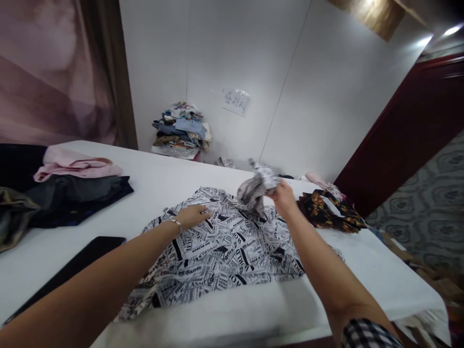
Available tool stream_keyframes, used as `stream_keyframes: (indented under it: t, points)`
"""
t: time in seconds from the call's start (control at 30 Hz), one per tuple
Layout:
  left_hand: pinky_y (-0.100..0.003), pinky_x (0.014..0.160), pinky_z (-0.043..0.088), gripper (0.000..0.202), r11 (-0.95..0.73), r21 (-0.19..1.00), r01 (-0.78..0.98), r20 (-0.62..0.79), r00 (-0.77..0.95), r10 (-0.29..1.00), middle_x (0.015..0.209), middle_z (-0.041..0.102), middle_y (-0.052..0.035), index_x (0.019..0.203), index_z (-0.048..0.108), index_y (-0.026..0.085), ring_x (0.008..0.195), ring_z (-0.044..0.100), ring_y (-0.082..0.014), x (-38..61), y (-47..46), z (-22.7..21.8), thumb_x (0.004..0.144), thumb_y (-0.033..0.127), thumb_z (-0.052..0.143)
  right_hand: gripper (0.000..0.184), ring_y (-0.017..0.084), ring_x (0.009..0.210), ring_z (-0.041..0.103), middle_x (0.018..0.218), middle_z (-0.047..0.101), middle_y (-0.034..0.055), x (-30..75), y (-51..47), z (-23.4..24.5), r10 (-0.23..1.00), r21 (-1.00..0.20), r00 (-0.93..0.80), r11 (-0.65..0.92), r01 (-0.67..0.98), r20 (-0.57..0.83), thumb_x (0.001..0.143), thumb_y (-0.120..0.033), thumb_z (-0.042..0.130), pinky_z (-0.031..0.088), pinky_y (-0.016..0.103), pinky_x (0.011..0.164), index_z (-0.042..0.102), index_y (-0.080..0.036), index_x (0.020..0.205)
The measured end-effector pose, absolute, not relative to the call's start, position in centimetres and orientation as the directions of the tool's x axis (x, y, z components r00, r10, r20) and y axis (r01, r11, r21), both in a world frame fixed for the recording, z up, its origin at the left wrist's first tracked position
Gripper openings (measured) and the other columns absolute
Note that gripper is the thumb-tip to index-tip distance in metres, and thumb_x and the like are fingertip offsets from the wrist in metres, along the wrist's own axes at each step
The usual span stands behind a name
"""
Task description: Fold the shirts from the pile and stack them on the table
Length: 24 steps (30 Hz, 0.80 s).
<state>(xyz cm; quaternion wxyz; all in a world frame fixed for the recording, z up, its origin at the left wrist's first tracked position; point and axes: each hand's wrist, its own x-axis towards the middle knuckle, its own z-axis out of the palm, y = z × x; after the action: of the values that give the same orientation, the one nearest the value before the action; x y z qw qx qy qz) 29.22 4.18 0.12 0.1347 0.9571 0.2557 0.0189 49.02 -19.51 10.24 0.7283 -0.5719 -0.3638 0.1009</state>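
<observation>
A white shirt (232, 246) with black newspaper print lies spread on the white table in front of me. My left hand (194, 216) rests on its left upper part, with the fingers stretched over the cloth. My right hand (283, 197) is raised above the shirt's right upper part. Its fingers are closed on a bunched, lifted part of the same printed cloth, blurred by motion. Whether that part is a sleeve or the collar I cannot tell.
Dark and pink folded clothes (78, 166) lie at the left, near a flat black object (72, 270). A dark floral garment (328, 210) lies at the right. Beyond the table's far edge stands a clothes pile (183, 128). A paper sign (235, 101) hangs on the wall.
</observation>
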Motion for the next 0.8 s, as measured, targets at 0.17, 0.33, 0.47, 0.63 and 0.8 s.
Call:
stream_keyframes:
  t: [0.17,0.33,0.47,0.63,0.8]
  points:
    - [-0.039,0.109,0.035,0.059,-0.864,0.223,0.451,0.048,0.880,0.472,0.148,0.046,-0.0092,0.140,0.048,0.020,0.135,0.043,-0.0259,31.9,6.5,2.2,0.087,0.046,0.042,0.015,0.015,0.098,0.064,0.098,0.071,-0.0039,53.8,-22.7,15.9,0.399,-0.791,0.790,0.588,0.168,0.465,0.080,-0.034,0.063,0.054,0.032,0.084,0.062,-0.029,0.094]
    - [-0.051,0.116,0.017,0.076,-0.905,0.147,0.400,0.128,0.899,0.418,0.158,0.028,-0.0112,0.150,0.029,0.021,0.146,0.020,-0.0276,36.0,7.7,1.8,0.078,0.025,0.052,0.011,0.015,0.091,0.066,0.092,0.071,-0.0011,55.5,-23.1,17.5,0.356,-0.794,0.819,0.579,0.185,0.451,0.082,-0.031,0.063,0.057,0.030,0.079,0.063,-0.023,0.090]
    - [-0.053,0.115,0.016,0.085,-0.940,0.077,0.332,0.012,0.942,0.334,0.149,0.044,-0.0126,0.151,0.026,0.024,0.144,0.027,-0.0268,38.3,8.1,1.3,0.071,0.016,0.053,0.011,0.014,0.083,0.068,0.086,0.071,-0.0011,55.7,-23.2,17.5,0.378,-0.802,0.817,0.575,0.161,0.435,0.082,-0.029,0.064,0.058,0.027,0.072,0.063,-0.021,0.089]
    - [-0.052,0.105,0.030,0.060,-0.954,0.043,0.296,-0.112,0.950,0.290,0.116,0.069,-0.0131,0.129,0.058,0.025,0.116,0.058,-0.0287,39.0,8.0,1.4,0.070,0.020,0.053,0.007,0.011,0.078,0.067,0.083,0.071,-0.0027,54.9,-23.5,17.2,0.395,-0.797,0.819,0.591,0.120,0.416,0.083,-0.024,0.063,0.057,0.023,0.068,0.064,-0.021,0.089]
    - [-0.048,0.101,0.034,0.024,-0.959,-0.033,0.282,-0.049,0.958,0.284,0.106,0.070,-0.0148,0.088,0.071,0.018,0.112,0.057,-0.0313,38.0,8.0,3.2,0.070,0.025,0.056,0.007,0.011,0.082,0.068,0.084,0.072,-0.0038,54.5,-24.0,17.8,0.364,-0.782,0.819,0.604,0.155,0.443,0.084,-0.023,0.061,0.057,0.022,0.071,0.066,-0.023,0.089]
